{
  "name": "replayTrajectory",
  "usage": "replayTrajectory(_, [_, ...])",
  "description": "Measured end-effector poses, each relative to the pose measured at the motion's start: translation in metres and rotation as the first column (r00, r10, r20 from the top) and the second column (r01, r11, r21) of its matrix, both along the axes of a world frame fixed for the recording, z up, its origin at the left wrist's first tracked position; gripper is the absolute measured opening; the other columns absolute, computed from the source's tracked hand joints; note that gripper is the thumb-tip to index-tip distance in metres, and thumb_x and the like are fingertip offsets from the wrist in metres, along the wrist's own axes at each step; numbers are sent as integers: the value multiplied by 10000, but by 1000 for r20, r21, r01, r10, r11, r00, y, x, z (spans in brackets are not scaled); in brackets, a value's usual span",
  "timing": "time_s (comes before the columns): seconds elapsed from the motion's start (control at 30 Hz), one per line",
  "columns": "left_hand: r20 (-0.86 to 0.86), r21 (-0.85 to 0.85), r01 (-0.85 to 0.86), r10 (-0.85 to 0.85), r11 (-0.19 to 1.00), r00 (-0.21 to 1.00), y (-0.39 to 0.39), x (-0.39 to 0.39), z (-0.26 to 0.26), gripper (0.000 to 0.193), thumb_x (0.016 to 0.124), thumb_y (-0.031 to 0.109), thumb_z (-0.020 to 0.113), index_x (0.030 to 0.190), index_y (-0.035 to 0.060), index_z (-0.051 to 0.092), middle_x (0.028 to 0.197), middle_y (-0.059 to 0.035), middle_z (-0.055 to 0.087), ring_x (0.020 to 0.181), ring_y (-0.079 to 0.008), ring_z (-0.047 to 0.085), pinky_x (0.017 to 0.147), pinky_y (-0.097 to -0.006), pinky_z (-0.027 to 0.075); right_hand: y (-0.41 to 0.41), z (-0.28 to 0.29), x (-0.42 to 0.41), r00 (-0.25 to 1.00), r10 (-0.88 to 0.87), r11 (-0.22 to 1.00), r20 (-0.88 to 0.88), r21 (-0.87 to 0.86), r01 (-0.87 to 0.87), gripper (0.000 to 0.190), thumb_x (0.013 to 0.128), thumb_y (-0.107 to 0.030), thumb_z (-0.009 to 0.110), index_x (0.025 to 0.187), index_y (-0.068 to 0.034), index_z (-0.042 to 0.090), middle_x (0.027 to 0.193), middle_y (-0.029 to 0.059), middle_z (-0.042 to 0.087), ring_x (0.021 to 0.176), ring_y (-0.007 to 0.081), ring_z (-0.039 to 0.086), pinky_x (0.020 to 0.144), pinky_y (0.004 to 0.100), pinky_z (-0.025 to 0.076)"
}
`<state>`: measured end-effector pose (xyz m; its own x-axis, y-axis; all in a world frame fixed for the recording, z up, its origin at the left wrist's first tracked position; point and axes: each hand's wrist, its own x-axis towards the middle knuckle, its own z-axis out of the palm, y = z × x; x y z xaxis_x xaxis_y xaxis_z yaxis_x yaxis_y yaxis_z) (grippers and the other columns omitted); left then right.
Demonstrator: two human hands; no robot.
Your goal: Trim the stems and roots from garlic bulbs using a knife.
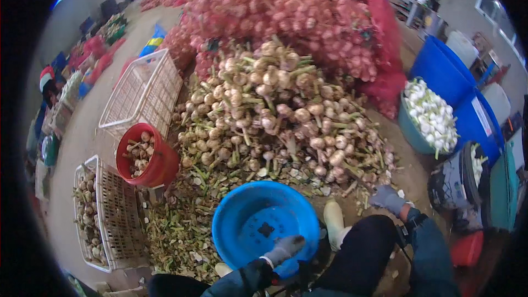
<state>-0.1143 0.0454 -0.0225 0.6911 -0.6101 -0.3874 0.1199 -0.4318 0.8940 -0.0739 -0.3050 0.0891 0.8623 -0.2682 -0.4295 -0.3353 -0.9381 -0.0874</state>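
My left hand (284,251), in a grey glove, reaches over the near side of a blue plastic basin (231,222). No garlic shows in the basin. Whether the fingers grip anything is hidden. At the right-hand edge of the heap, my right hand (387,198), also gloved, is low near the floor with its fingers curled. Whatever it may hold is too unclear to tell. A large heap of untrimmed garlic bulbs (270,76) with stalks rises beyond the basin. Cut stalks and skins (177,235) cover the floor to the basin's left.
A red bucket (169,165) with some garlic, a white plastic crate (140,90) and a filled crate (119,218) stand left. Pink mesh sacks of garlic (268,12) are stacked behind. At right are a green tub of trimmed garlic (416,132) and blue barrels (441,66). My boot (333,216) stands beside the basin.
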Motion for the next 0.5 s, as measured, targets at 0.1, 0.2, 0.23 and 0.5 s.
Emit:
replayTrajectory(0.1, [129, 448, 114, -191, 886, 973, 7, -10, 5, 447, 772, 411, 401, 1013, 48, 500, 978, -150, 533, 908, -297, 502, 797, -354, 378, -4, 24, -30, 999, -45, 998, -1, 53, 45, 374, 566, -323, 580, 773, -13, 560, 699, 172, 573, 651, 290, 562, 604, 352, 443])
replayTrajectory(0.2, [-328, 219, 380, -298, 899, 896, -8, -43, -22, 481, 770, 442, 393, 1047, 58, 477, 1027, -152, 508, 945, -292, 479, 805, -353, 374, -41, 12, -68, 986, -84, 991, 147, 115, 67, 378, 562, -318, 585, 776, -8, 559, 721, 164, 577, 676, 292, 562, 624, 356, 439])
replayTrajectory(0.23, [-388, 177, 423, -331, 889, 860, -8, -55, -37, 472, 774, 436, 394, 1049, 61, 476, 1028, -150, 507, 945, -290, 480, 802, -351, 375, -44, 14, -74, 988, -127, 985, 90, 128, 115, 375, 571, -321, 568, 795, -20, 563, 764, 165, 573, 713, 295, 555, 651, 359, 434])
replayTrajectory(0.5, [-371, 195, 782, -693, 593, 618, -46, -68, -4, 407, 775, 359, 442, 1052, 61, 467, 1028, -136, 509, 928, -264, 495, 779, -332, 393, -79, -20, -111, 955, -283, 944, 92, 205, 260, 320, 556, -262, 578, 751, -8, 569, 702, 167, 578, 657, 297, 562, 602, 358, 443])
